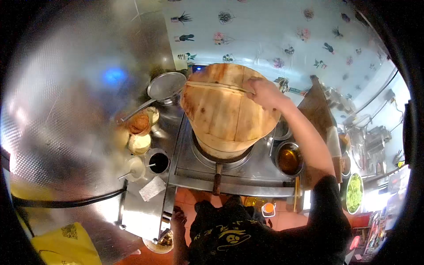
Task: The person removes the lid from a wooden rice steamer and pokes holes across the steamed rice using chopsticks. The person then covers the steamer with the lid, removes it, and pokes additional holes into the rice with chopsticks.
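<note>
My right hand [264, 93] is closed around the wooden bar handle [216, 85] of a large round wooden lid [221, 112]. Below the lid shows the pale wall of a wooden steamer barrel [223, 150], set in a wok [217, 181] whose handle points towards me. Whether the lid rests fully on the barrel or is slightly raised, I cannot tell. Low beside the counter's front edge hangs my left hand [178, 217], dark and small, its fingers too unclear to read.
Left of the stove stand a mesh strainer [167, 85], tubs of seasoning [139, 144], a pot of dark sauce [158, 162] and a folded cloth [152, 188]. To the right are a pot of amber liquid [289, 159] and a bowl of chopped greens [354, 193].
</note>
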Motion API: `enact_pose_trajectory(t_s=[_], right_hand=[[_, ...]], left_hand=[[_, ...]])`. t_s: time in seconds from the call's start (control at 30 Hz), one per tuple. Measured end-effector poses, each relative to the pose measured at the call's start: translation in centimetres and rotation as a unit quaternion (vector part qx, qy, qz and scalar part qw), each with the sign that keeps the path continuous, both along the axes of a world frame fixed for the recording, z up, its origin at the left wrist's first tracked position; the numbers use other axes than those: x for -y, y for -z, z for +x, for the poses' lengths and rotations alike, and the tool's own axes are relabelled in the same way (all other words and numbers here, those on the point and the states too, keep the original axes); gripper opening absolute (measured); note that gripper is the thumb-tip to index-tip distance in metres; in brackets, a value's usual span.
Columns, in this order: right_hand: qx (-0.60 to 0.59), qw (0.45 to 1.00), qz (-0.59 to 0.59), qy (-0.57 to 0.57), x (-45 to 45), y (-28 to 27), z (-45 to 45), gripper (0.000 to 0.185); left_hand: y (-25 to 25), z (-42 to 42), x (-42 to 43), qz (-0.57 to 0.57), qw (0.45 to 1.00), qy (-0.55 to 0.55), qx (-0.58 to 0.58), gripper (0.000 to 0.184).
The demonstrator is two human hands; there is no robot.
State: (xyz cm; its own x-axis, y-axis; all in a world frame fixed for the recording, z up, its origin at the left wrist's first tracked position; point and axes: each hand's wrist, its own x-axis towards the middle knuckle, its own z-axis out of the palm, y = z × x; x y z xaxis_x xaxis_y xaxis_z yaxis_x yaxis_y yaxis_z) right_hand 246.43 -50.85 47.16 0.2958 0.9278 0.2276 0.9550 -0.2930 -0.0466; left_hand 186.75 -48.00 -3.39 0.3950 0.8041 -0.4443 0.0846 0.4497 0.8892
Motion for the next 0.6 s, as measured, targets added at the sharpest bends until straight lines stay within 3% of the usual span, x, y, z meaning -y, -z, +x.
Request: enact_pose_trajectory(t_s=[0.03,0.07,0.13,0.23,0.27,0.33,0.4,0.43,0.47,0.53,0.6], right_hand=[[0.015,1.000,-0.019,0.015,-1.1,-0.2,0.0,0.030],[0.016,1.000,-0.017,0.015,-1.9,-0.5,-0.2,0.029],[0.015,1.000,-0.014,0.015,-3.0,-0.8,-0.5,0.027],[0.018,0.997,-0.066,0.046,-4.9,0.5,0.4,0.024],[0.026,0.996,-0.072,0.048,-5.1,0.7,0.3,0.023],[0.042,0.994,-0.084,0.049,-5.6,0.6,-0.3,0.020],[0.052,0.997,-0.056,0.022,-5.9,1.3,0.3,0.018],[0.055,0.998,-0.042,0.010,-5.9,1.7,0.7,0.017],[0.049,0.998,-0.033,0.006,-6.0,1.9,0.9,0.016],[0.038,0.999,-0.015,-0.002,-6.2,2.1,1.2,0.015],[0.051,0.998,-0.033,0.000,-6.4,1.8,1.0,0.015]], left_hand=[[-4.7,0.8,0.5,-0.197,0.959,-0.194,0.064,0.028],[-1.9,-2.2,0.3,-0.207,0.962,-0.115,0.136,0.027],[-4.2,-2.4,0.3,-0.330,0.911,-0.222,0.109,0.028],[-4.4,-3.6,0.7,-0.262,0.931,-0.254,0.021,0.029],[-3.1,-5.0,0.7,-0.248,0.940,-0.225,0.060,0.029],[-4.9,-3.6,0.5,-0.237,0.938,-0.245,-0.055,0.032],[-0.3,-5.8,-0.1,-0.312,0.920,-0.204,0.124,0.032],[0.9,-6.2,0.3,-0.256,0.948,-0.175,0.069,0.032],[0.5,-6.0,0.3,-0.197,0.970,-0.145,0.014,0.032],[-1.1,-5.2,0.6,-0.188,0.968,-0.163,-0.012,0.033],[-5.8,-2.9,1.1,-0.287,0.920,-0.261,0.047,0.035]])
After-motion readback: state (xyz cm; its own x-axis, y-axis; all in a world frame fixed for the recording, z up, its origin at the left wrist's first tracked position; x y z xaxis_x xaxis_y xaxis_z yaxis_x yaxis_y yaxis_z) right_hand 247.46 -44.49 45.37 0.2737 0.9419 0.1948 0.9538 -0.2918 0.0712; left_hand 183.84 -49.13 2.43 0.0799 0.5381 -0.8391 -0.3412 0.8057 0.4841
